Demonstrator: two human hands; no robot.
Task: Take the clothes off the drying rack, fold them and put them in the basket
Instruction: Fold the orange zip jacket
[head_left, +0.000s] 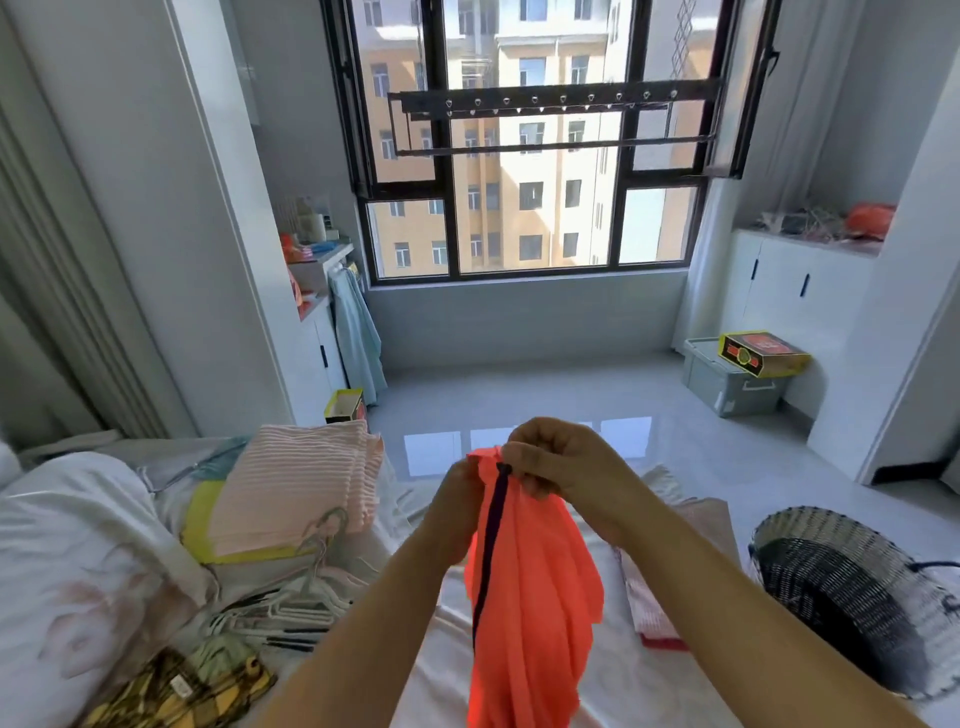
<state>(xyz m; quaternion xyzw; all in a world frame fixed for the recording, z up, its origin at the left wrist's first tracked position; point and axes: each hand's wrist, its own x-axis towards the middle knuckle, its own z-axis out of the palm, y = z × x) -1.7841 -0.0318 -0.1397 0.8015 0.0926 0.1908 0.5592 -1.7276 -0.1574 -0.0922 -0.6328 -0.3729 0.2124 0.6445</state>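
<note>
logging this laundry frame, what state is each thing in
orange garment, unfolded, hanging bunched from both hands
left hand, pinching garment's top
right hand, pinching garment's top
rack, bare
pink pile, folded, on bed
hangers, heaped on bed
basket, on floor, contents unclear

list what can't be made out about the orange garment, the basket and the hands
Head view:
orange garment: lower end cut off by the bottom edge; bunched, so its kind is unclear.
basket: inside too dark, right side cut off by the edge.
left hand: fingertips hidden behind the garment.
</note>
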